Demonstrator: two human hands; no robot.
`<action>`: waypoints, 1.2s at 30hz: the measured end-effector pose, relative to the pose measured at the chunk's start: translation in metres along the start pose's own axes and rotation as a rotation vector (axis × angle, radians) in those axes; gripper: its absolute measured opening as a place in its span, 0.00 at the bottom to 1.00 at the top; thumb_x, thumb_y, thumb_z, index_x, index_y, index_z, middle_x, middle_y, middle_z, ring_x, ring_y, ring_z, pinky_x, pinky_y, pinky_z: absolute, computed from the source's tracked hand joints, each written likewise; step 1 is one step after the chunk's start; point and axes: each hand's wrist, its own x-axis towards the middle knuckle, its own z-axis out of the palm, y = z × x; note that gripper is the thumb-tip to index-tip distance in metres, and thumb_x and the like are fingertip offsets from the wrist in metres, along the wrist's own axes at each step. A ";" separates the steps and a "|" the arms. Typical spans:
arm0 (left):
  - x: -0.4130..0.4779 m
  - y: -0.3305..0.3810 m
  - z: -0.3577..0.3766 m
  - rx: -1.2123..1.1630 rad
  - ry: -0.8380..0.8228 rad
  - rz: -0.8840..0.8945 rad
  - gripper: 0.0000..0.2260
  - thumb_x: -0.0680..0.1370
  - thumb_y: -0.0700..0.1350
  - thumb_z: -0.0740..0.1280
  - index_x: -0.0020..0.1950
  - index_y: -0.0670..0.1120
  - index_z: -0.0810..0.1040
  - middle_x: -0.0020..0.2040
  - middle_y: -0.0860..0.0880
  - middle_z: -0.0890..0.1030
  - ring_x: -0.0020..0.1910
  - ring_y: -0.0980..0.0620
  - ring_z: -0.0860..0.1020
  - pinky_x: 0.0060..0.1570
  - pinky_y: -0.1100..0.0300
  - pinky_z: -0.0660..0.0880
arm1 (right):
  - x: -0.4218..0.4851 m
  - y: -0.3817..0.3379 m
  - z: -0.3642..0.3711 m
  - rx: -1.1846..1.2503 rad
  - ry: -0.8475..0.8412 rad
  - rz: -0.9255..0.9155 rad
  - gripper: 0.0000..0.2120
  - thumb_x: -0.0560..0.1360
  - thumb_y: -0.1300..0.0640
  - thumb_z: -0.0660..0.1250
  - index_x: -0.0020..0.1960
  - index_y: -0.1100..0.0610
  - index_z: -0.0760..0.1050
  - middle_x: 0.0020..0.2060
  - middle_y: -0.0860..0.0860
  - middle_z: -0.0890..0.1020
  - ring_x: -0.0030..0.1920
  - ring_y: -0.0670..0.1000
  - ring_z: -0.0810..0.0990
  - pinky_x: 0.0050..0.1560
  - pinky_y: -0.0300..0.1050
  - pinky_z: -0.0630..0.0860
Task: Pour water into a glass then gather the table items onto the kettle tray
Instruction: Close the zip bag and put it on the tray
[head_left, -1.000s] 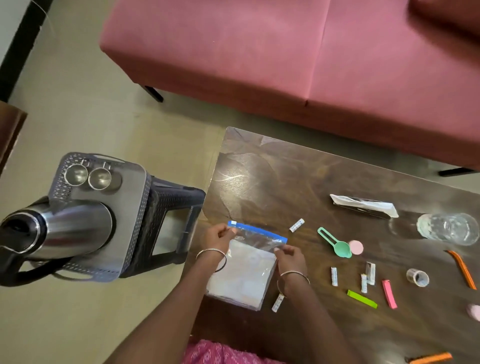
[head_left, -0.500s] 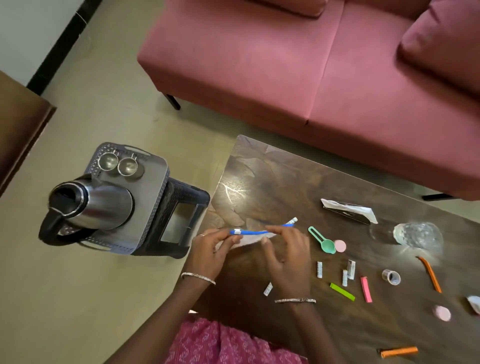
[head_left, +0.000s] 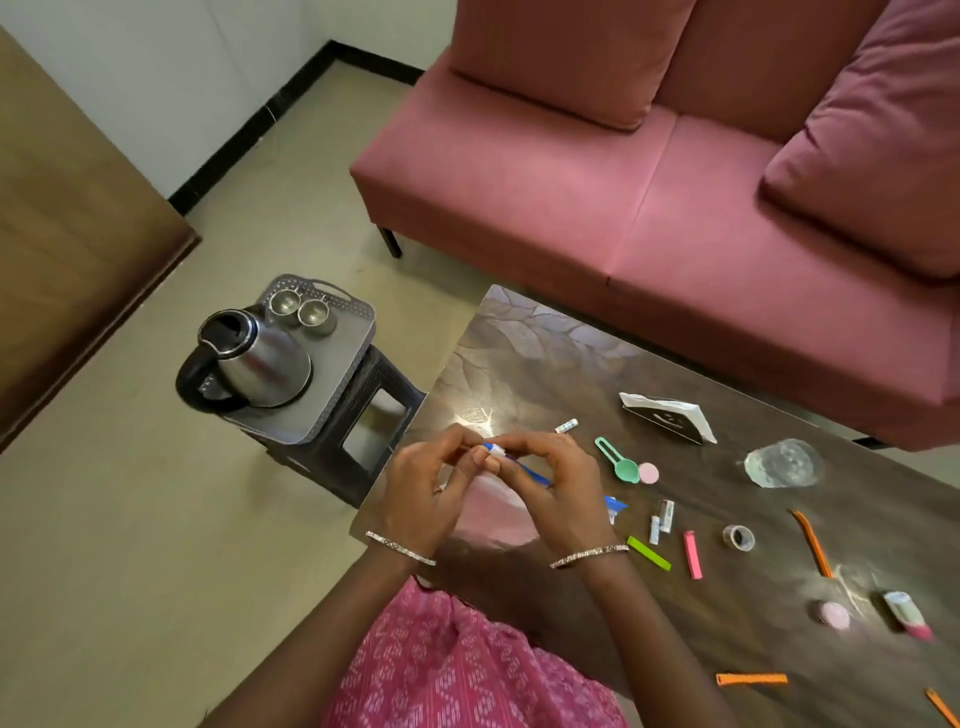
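Observation:
My left hand (head_left: 423, 491) and my right hand (head_left: 548, 483) hold a clear zip bag (head_left: 496, 506) with a blue seal strip above the near left part of the dark table (head_left: 545, 364). Both pinch the blue strip at its white slider, fingertips close together. The bag hangs below the hands, partly hidden by them. A steel kettle (head_left: 254, 358) stands on the grey tray (head_left: 343, 364) to the left, beside two small steel cups (head_left: 301, 309). A glass of water (head_left: 782, 462) stands on the table at the right.
Small items lie on the table: a green spoon (head_left: 618, 460), pink discs, paper sachets, a green strip (head_left: 648, 552), a pink strip, a tape roll (head_left: 738, 536), orange strips, a napkin holder (head_left: 667, 418). The tray sits on a dark stool. A pink sofa stands behind the table.
The bag went from lying flat on the table to being lifted. My hands came together at the slider of the blue strip. The view tilted up and back.

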 end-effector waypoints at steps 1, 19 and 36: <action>-0.006 0.010 0.002 -0.004 0.024 0.018 0.04 0.79 0.49 0.65 0.47 0.52 0.78 0.38 0.57 0.81 0.39 0.59 0.81 0.39 0.61 0.75 | -0.008 -0.002 -0.005 0.015 0.004 -0.003 0.04 0.70 0.50 0.76 0.45 0.48 0.85 0.42 0.40 0.85 0.49 0.42 0.79 0.54 0.45 0.74; -0.108 0.083 0.020 -0.299 0.343 -0.074 0.04 0.78 0.45 0.63 0.44 0.48 0.76 0.37 0.56 0.78 0.39 0.58 0.76 0.42 0.66 0.72 | -0.134 -0.004 -0.088 -0.062 0.255 -0.059 0.11 0.66 0.52 0.79 0.39 0.37 0.81 0.41 0.26 0.80 0.55 0.46 0.76 0.61 0.62 0.71; -0.125 0.080 -0.006 -0.410 0.394 -0.193 0.06 0.81 0.42 0.62 0.46 0.43 0.76 0.39 0.43 0.83 0.42 0.45 0.81 0.50 0.54 0.77 | -0.139 0.016 -0.110 0.273 0.171 -0.001 0.03 0.70 0.58 0.77 0.43 0.52 0.85 0.38 0.50 0.86 0.42 0.47 0.82 0.51 0.52 0.80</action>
